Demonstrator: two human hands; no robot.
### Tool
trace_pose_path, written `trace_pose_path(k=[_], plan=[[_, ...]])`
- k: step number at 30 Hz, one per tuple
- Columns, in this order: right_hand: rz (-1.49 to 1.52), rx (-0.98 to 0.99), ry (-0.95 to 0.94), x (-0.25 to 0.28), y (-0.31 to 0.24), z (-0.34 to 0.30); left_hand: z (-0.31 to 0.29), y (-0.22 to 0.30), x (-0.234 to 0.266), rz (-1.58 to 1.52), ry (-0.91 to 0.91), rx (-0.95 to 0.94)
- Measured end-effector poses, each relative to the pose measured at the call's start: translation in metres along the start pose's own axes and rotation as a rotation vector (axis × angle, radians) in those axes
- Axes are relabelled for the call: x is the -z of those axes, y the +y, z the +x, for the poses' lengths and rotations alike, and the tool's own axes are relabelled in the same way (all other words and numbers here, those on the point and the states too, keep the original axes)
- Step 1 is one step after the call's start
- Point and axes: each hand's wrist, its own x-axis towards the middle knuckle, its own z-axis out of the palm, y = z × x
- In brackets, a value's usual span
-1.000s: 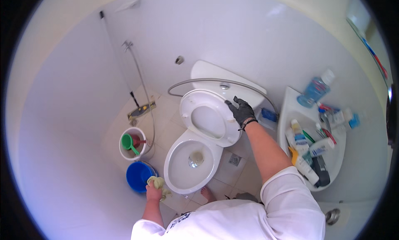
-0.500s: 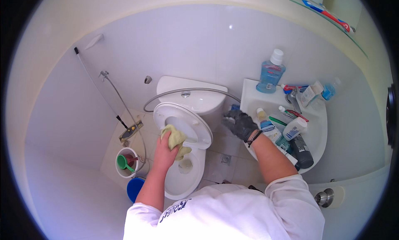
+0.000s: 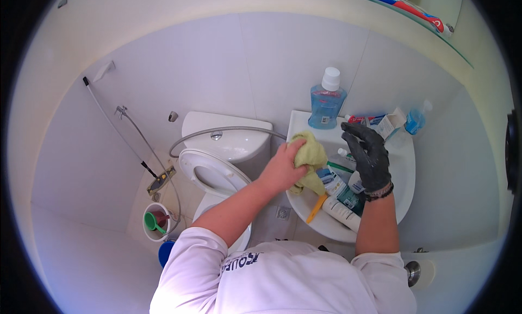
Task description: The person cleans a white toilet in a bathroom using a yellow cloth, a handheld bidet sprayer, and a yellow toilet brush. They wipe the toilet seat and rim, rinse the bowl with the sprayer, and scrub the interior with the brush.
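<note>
One white bucket (image 3: pixel 155 238) and one blue bucket (image 3: pixel 165 254) stand on the pale tiled floor (image 3: pixel 189 199), below light wall panels (image 3: pixel 206 69). To their right is a white toilet (image 3: pixel 228 145), seat raised. Dark lettering marks the white shirt (image 3: pixel 283 281). The left hand (image 3: pixel 284 167) grasps a crumpled yellow-green cloth (image 3: pixel 310 153), positioned over the left side of the white washbasin (image 3: pixel 405 189). Tubes and bottles (image 3: pixel 340 210) in the basin carry printed labels. The right hand (image 3: pixel 370 156), black-gloved, is held above them, fingers parted.

This is a bathroom, as the toilet (image 3: pixel 217 173), washbasin (image 3: pixel 406 178), toiletries (image 3: pixel 341 213) and floor drain (image 3: pixel 283 213) show.
</note>
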Motion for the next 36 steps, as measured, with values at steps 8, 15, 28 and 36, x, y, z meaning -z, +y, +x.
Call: trace_pose_path(k=[8, 15, 28, 36], plan=[[-0.092, 0.036, 0.056, 0.033, -0.008, 0.005, 0.047, -0.030, -0.024, 0.420, 0.086, 0.013], [-0.114, 0.077, 0.054, 0.035, -0.003, 0.003, 0.121, -0.151, -0.002, 0.955, -0.146, 0.015], [-0.102, 0.042, -0.027, 0.024, -0.012, 0.007, 0.119, -0.182, -0.019, 0.947, -0.483, 0.051], [-0.096, 0.111, -0.130, 0.005, -0.021, -0.004, 0.072, -0.126, 0.057, 1.030, -0.426, -0.056]])
